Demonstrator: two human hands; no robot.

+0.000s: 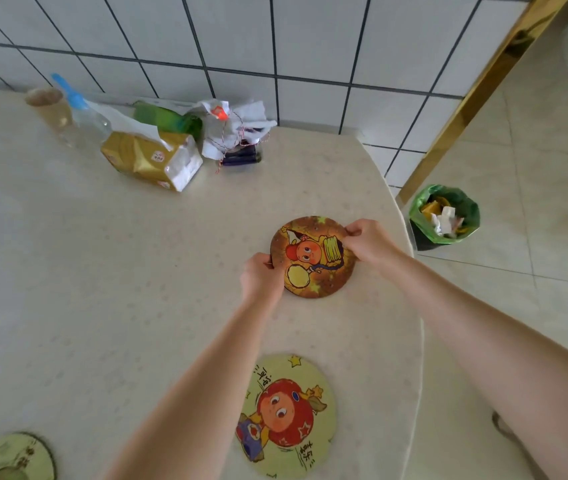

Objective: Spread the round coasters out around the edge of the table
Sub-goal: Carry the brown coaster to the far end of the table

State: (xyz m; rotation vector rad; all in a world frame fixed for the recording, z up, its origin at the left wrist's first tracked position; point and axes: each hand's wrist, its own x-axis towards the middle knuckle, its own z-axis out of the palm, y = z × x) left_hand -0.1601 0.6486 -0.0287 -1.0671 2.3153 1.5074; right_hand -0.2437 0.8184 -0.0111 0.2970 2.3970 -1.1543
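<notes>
Orange coaster (312, 258), round with a cartoon print, lying near the right edge of the table (102, 271); left hand (262, 277) pinching its left rim, fingers closed on the rim; right hand (367, 242) pinching its upper right rim, likewise closed on it; whether the coaster rests flat or is slightly raised cannot be told. Yellow-green coaster (287, 415) flat on the table, nearer the viewer than the orange coaster and apart from it; a third coaster (12, 457) far left of the orange coaster, cut by the frame. Tissue pack (152, 159), bottle (81, 114) and cup (49, 107) beyond the orange coaster by the tiled wall (310, 46); waste bin (443, 216) on the floor to its right.
</notes>
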